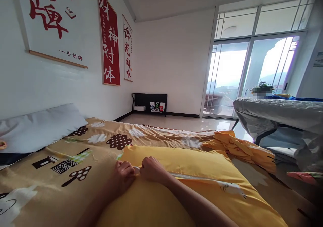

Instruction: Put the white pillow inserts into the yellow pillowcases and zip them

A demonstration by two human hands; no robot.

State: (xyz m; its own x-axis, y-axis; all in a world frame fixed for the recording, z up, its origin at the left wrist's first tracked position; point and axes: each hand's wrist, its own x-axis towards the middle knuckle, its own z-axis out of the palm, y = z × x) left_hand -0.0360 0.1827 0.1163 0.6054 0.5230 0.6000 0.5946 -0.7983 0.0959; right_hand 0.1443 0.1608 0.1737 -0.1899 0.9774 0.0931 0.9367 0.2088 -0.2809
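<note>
A plump yellow pillowcase (174, 156) lies across the bed in front of me, with a long slit running over it from left to right. A narrow white strip (191, 176) shows along this slit, perhaps a zipper or the filling. At the slit's left end, my left hand (124, 176) is closed on the fabric edge. Close beside it, my right hand (152, 168) is also closed on the edge, its fingertips hidden beneath the curled knuckles. A little white shows in the small gap between the two hands.
The brown patterned bedsheet (101, 163) spreads under the pillowcase. A pale grey pillow (42, 127) lies at the left by the wall. Crumpled orange-yellow cloth (242, 149) is heaped at the right. Beyond stand a covered table (272, 107) and a low black shelf (148, 99).
</note>
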